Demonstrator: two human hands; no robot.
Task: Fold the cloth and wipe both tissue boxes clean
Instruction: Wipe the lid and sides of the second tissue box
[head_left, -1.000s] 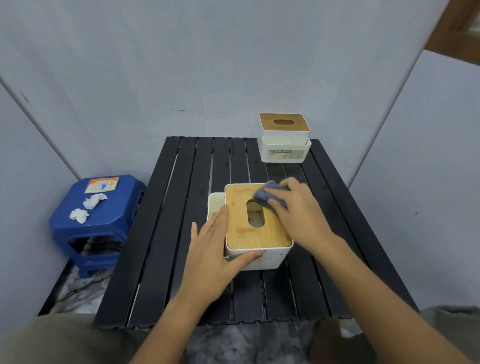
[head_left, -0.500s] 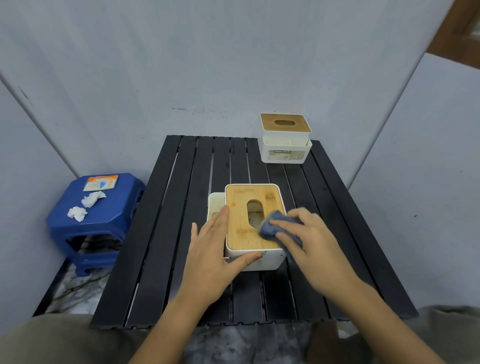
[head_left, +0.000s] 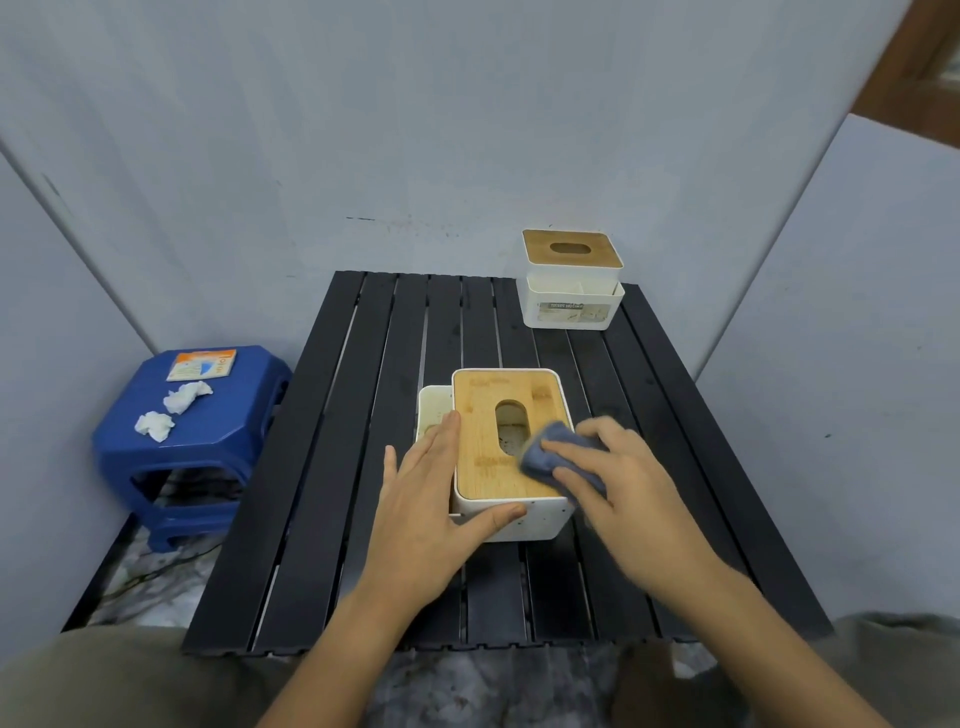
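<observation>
On the black slatted table (head_left: 363, 467), head view, near tissue box (head_left: 511, 457) sits at mid-table, bamboo lid up, long axis running away from the person toward the wall, oval slot lined up the same way; a side compartment shows on its left. Left hand (head_left: 426, 514) braces the box: fingers straight and loosely spread along the left edge, thumb pressed on the front white wall. Right hand (head_left: 618, 488) has fingers curled round the folded blue-grey cloth (head_left: 550, 457), pressing it on the lid's right side just beside the slot. Judged progress: cloth already folded into a pad, first box's lid mid-wipe, white speckled walls probably not done yet. Far tissue box (head_left: 571, 280) stands at the table's back right corner, well apart, label facing the person, looks untouched so likely still to wipe. Blue stool (head_left: 197, 441) on the left holds crumpled tissues (head_left: 171, 410) and a small packet (head_left: 201, 365).
</observation>
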